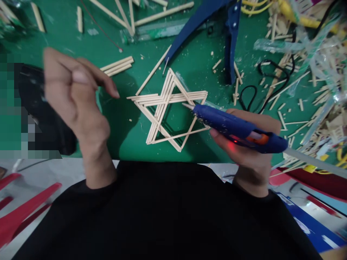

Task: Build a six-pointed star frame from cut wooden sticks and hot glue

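A blue hot glue gun [225,122] is gripped in my right hand [249,159], a red light glowing on its side. Its metal nozzle points left, over the right part of a star [165,97] built from thin wooden sticks. The star lies on the green table, its upper bars several sticks thick. My left hand [78,86] is raised to the left of the star, fingers bent and forefinger apart from the thumb, with nothing seen in it. Beyond its fingertips lies a small bundle of sticks [119,66]. One loose stick [153,70] leans by the star's upper left.
A blue hand cutter [230,47] lies behind the star. Cut sticks and scraps [320,104] heap at the right, with a black cord [276,86] nearby. Longer sticks [162,14] lie at the back. A black object [46,104] stands left. Red chairs [32,206] are below the table edge.
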A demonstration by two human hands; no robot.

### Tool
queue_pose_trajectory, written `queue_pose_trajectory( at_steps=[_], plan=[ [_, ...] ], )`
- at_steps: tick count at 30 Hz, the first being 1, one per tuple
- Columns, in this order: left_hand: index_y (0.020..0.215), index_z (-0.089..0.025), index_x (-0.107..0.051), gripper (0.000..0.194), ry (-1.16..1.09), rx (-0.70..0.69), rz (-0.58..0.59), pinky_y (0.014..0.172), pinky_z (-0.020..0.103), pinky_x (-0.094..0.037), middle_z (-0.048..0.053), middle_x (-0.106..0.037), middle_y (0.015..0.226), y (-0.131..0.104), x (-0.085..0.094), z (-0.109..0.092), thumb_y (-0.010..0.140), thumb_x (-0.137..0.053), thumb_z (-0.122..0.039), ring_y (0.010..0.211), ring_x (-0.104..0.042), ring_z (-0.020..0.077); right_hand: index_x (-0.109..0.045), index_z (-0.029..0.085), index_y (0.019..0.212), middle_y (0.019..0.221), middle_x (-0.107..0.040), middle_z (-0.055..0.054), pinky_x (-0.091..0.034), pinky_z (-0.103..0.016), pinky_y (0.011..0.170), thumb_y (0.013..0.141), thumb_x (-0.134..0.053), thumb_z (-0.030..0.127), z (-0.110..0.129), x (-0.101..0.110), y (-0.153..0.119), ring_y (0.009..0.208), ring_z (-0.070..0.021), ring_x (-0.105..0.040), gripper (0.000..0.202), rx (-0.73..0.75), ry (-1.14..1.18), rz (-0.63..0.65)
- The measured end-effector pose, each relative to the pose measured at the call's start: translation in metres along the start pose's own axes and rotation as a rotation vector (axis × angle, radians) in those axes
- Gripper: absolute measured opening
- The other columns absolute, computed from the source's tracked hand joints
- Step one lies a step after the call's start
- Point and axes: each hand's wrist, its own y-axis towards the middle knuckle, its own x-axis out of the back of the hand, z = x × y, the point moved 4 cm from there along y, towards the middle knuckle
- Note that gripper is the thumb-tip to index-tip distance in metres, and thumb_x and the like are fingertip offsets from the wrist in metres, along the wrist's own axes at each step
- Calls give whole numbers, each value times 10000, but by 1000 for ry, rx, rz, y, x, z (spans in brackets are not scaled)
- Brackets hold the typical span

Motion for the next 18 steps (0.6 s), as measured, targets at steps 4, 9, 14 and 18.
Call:
queue_pose_trajectory(
  at_steps=[4, 9, 14, 18],
  plan=[
    [677, -188, -533, 407, 311, 63, -8, 590, 364, -331, 9, -501, 641, -6, -4, 0, 1053, -480, -336, 624, -506, 129, -474, 255, 648, 584, -461, 51, -329, -327, 511, 760, -726, 198, 2, -11, 6, 515, -123, -399, 281, -31, -1, 69],
    [983, -266, -687, 61, 268, -106, 258, 747, 451, -512, 40, -687, 926, -7, -15, -7, 924, -674, -276, 857, -634, 241, -390, 248, 624, 565, -404, 54, -298, -321, 488, 761, -667, 182, 2, -20, 12, 506, -115, -367, 316, -90, -10, 163],
    [1014, -310, -727, 115, 220, -84, 365, 779, 461, -522, 32, -710, 994, -6, -22, -3, 926, -659, -281, 840, -637, 247, -381, 251, 620, 552, -405, 45, -286, -327, 479, 730, -658, 165, 1, -23, 14, 502, -124, -364, 310, -137, -20, 226],
    [982, -322, -733, 108, 224, -1, 386, 786, 471, -519, 20, -716, 978, -6, -22, -2, 946, -631, -317, 854, -637, 251, -370, 242, 613, 548, -370, 55, -268, -311, 479, 749, -652, 168, 1, -23, 15, 493, -107, -330, 321, -162, -12, 195]
  ],
)
